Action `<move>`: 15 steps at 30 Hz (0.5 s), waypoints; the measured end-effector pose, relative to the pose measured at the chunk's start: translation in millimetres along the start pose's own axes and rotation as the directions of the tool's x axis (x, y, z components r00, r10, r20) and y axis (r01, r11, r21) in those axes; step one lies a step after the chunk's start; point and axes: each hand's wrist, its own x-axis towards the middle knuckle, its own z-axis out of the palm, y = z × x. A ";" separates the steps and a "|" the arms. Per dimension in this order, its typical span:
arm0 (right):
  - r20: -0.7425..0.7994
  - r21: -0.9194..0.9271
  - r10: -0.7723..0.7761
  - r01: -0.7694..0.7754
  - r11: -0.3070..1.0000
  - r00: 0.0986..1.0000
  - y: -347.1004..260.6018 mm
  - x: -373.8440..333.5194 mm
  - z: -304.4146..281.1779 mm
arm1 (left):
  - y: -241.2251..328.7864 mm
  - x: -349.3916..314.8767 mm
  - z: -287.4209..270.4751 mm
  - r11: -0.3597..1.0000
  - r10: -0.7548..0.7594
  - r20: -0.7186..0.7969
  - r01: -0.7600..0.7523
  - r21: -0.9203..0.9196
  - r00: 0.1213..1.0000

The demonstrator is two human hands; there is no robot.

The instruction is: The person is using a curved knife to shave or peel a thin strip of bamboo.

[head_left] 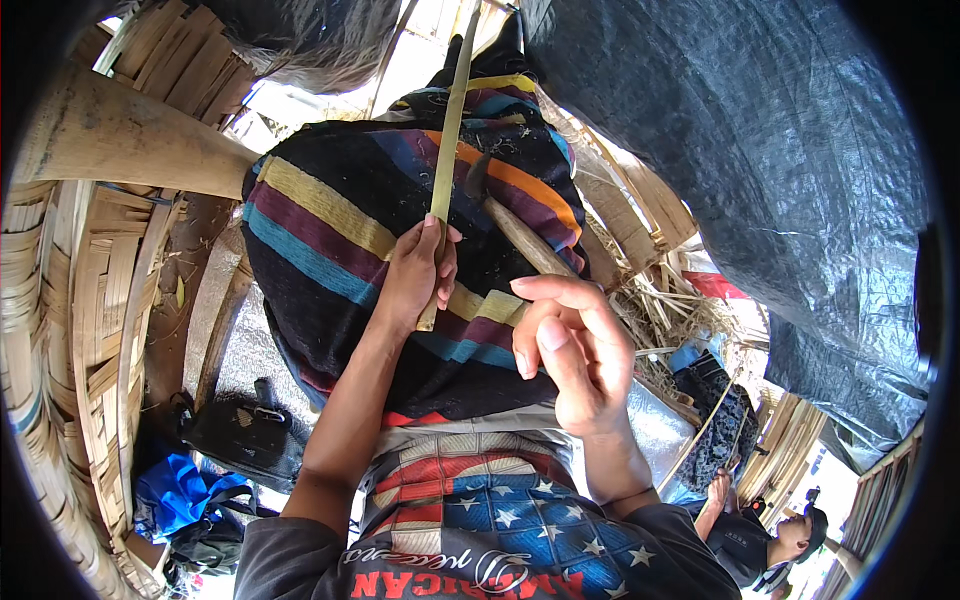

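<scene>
My left hand [418,268] is closed round the lower part of a long, pale green bamboo strip [450,150]. The strip points away from me, up past the far edge of my lap. My right hand [575,350] is raised at the right of my lap, palm turned up, with the index finger and thumb bent and apart; nothing shows between them. Behind its fingers runs the long wooden handle [530,238] of a knife with a short, dark curved blade [478,178]. A striped cloth [330,210], black with yellow, purple, blue and orange bands, covers my lap.
A thick bamboo pole [140,135] and woven bamboo wall [100,300] stand at left. Below them are a black bag [240,432] and a blue bag [185,495]. A dark tarp [760,150] hangs at right, above bamboo shavings [655,305]. Another person [750,540] sits at lower right.
</scene>
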 end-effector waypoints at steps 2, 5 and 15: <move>-0.014 0.004 -0.007 0.007 1.000 1.000 -1.0 -0.7 1.2 | 0.1 0.0 -0.2 1.000 -0.004 -0.002 0.004 0.007 1.000; -0.042 -0.036 0.025 -0.026 0.999 0.999 -1.8 -1.3 3.0 | -0.7 0.9 -1.9 1.000 0.000 0.003 0.000 0.002 1.000; -0.048 0.053 0.073 -0.071 0.996 0.996 -3.3 -0.5 4.3 | -1.9 1.6 -3.4 1.000 -0.006 0.035 0.006 -0.010 0.999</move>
